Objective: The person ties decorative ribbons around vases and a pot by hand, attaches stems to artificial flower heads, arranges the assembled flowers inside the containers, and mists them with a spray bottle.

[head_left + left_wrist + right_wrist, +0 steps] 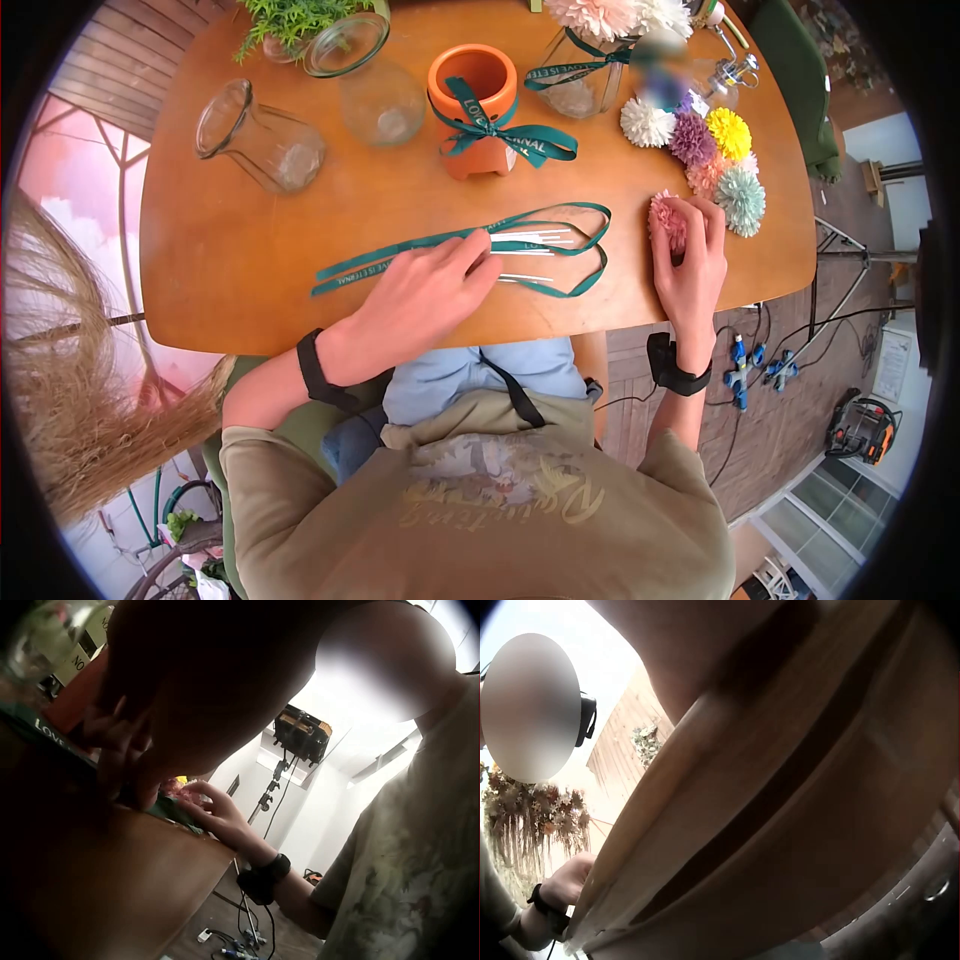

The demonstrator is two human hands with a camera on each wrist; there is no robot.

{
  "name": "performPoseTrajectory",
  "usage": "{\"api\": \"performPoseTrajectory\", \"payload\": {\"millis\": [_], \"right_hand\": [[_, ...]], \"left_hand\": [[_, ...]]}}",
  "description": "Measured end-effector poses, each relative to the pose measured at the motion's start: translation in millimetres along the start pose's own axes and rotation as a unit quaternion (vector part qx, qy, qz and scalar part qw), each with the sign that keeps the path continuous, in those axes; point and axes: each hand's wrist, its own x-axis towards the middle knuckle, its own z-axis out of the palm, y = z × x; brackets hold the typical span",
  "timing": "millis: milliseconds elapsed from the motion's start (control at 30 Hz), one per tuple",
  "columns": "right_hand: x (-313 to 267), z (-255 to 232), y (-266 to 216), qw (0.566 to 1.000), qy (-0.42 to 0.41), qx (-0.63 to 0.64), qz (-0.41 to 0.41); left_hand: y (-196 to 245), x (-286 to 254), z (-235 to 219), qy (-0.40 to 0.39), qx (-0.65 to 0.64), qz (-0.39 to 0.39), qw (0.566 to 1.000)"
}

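My left hand (425, 290) lies over the near middle of the table, fingers bent downward at several thin white sticks (535, 279). The hand covers the sticks' left ends, and I cannot tell whether it pinches any. A looped green ribbon (590, 215) with white lettering runs under and around the sticks. To the right, my right hand (700, 260) holds a dusty-pink flower head (664, 222) between thumb and fingers, near the table's right front edge. In the left wrist view, the left fingers (120, 761) point down at the tabletop beside the ribbon (52, 735).
An orange pot (475, 80) with a green bow stands behind the ribbon. Glass vases (265, 140) are at the back left, with a green plant (290, 20). Loose flower heads, among them a yellow one (728, 133), and a bow-tied glass vase (575, 85) sit at the back right.
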Motion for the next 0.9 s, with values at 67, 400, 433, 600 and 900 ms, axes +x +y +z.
{"api": "performPoseTrajectory", "payload": {"millis": [67, 400, 433, 600, 900], "right_hand": [[1, 1, 1, 1.000, 0.001, -0.002, -0.001], [1, 2, 2, 1.000, 0.008, 0.001, -0.009], [0, 2, 2, 1.000, 0.008, 0.000, -0.009], [1, 1, 3, 1.000, 0.005, -0.003, -0.010], [1, 2, 4, 1.000, 0.005, 0.006, -0.007]], "left_hand": [[0, -2, -1, 0.029, 0.047, 0.024, 0.998], [-1, 3, -1, 0.015, -0.015, 0.026, 0.999], [-3, 4, 2, -0.018, -0.005, 0.023, 1.000], [-6, 10, 10, -0.049, 0.000, 0.039, 0.998], [-5, 6, 11, -0.073, -0.021, -0.006, 0.997]]}}
